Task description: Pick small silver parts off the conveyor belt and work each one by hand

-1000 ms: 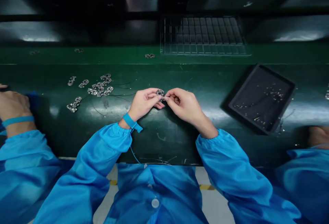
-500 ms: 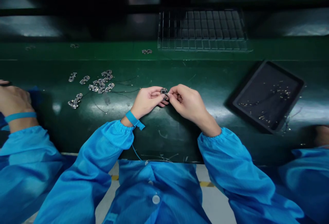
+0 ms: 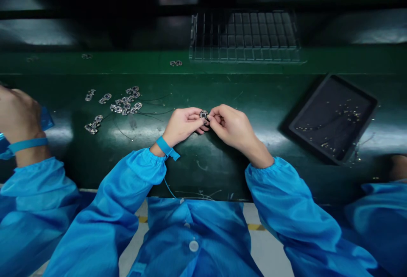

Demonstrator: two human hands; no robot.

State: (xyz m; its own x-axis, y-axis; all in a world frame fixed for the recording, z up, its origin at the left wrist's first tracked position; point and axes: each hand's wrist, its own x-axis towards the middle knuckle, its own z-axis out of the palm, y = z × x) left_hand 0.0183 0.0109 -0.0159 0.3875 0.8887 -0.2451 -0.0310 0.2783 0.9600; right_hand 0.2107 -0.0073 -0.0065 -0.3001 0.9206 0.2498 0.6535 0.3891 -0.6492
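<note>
My left hand (image 3: 184, 123), with a blue strap at the wrist, pinches a small circuit board (image 3: 204, 114) between thumb and fingers. My right hand (image 3: 231, 128) has its thumb and index finger pressed together at the board's right edge. Whatever lies in that pinch is too small to make out. To the left on the green table (image 3: 197, 175), several similar circuit boards (image 3: 126, 106) lie in a loose cluster. Thin dark cables (image 3: 149, 113) trail from some of them.
A dark tray (image 3: 305, 143) at the right holds several thin cables with shiny ends. Across the table, a clear compartment tray (image 3: 246, 52) and a few boards (image 3: 176, 63) sit on a green strip (image 3: 127, 63). A co-worker's hand (image 3: 20, 118) is at the left; another sleeve (image 3: 378, 213) is at the right.
The clear tray and the boards on the far green strip have shifted left. The co-worker's hand at the left has moved up and inward. My hands hold nearly the same pose.
</note>
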